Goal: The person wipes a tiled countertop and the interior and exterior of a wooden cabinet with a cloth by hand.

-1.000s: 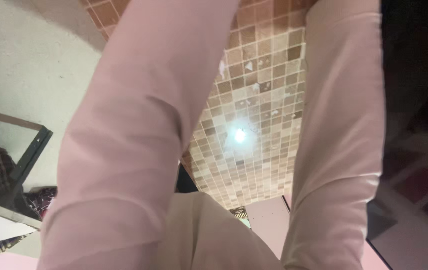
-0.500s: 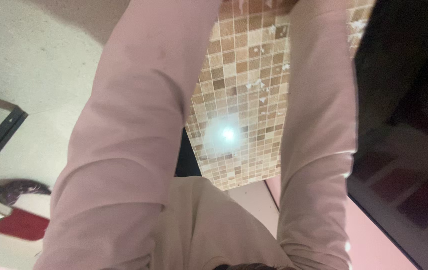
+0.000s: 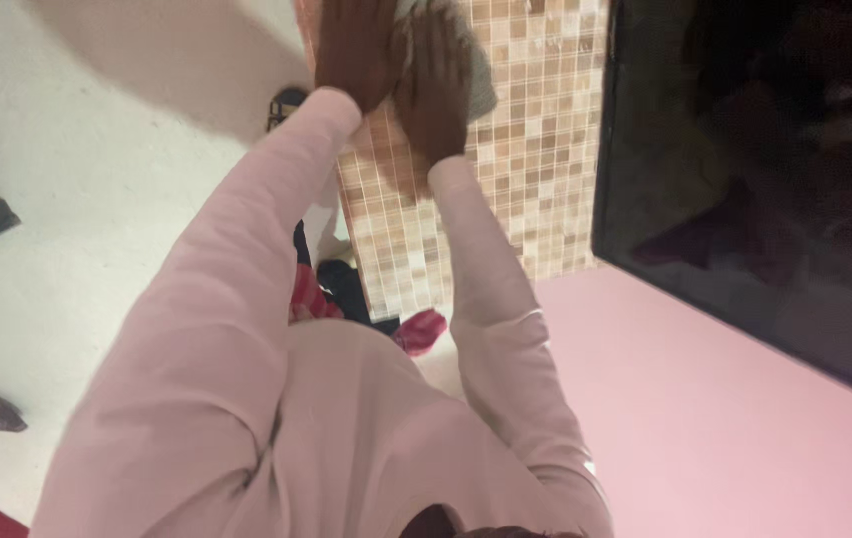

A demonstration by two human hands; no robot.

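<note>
Head view | grey cloth, top centre of frame, pinned flat against mosaic tile wall so it bears on the tiles | right hand spread flat over cloth | left hand open, palm pressed beside it | both arms extended up-frame, dark screen at right

Your long pale pink fabric sleeves stretch over a brown-and-beige mosaic tile panel. A grey cloth lies under your hands. Beside you, a glossy black flat screen meets a plain pink wall.
</note>
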